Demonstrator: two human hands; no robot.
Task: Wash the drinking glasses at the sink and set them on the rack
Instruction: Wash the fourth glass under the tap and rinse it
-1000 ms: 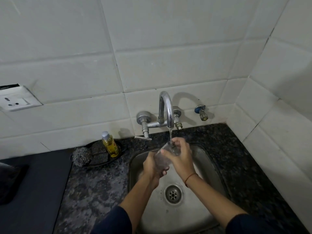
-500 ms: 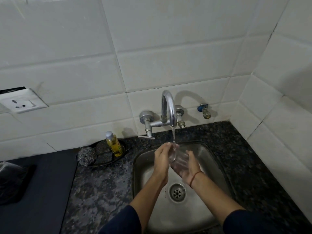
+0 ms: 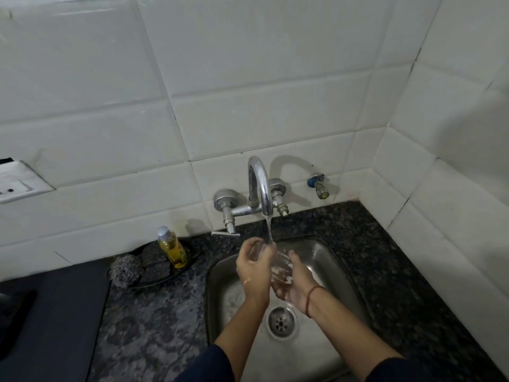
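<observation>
Glass: one clear drinking glass (image 3: 278, 264) sits directly under the tap (image 3: 260, 186), in the running stream, above the steel sink (image 3: 327, 260). Left hand (image 3: 252, 267) curls round its rim end; right hand (image 3: 296, 282) cradles the body, fingers wrapped beneath. Judged light, rigid, brittle, slick when wet — best gripped round the body. Speckled dark stone worktop (image 3: 154, 326) left of tap; white tiled wall (image 3: 248, 92) behind.

Yellow soap bottle (image 3: 172, 248) stands beside steel scrubber (image 3: 125, 270).
</observation>
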